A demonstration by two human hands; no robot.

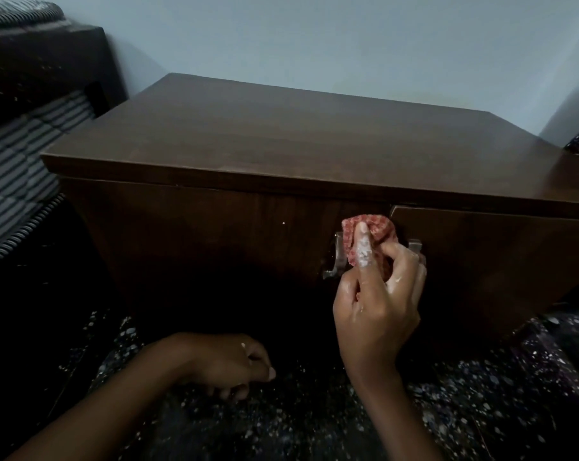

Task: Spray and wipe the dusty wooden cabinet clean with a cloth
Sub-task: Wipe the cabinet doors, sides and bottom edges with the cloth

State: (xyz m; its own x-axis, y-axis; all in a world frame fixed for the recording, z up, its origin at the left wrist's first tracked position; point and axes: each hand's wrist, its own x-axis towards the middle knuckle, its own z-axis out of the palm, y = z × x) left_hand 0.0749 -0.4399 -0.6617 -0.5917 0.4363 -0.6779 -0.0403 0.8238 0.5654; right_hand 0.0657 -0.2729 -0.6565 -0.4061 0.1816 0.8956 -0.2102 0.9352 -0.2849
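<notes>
A dark brown wooden cabinet [281, 141] fills the middle of the head view, its two front doors meeting near the centre. My right hand [378, 294], wet with white foam, is shut on a bunched red patterned cloth [371, 227] and presses it against the door fronts between two metal handles [334, 257]. My left hand [235, 364] rests low on the dark speckled fabric over my lap, fingers curled, holding nothing. No spray bottle is in view.
A bed with a grey striped sheet [19, 161] and dark headboard [42, 68] stands close on the left. A pale blue wall [314, 38] backs the cabinet. Dark speckled fabric [314, 410] covers the foreground.
</notes>
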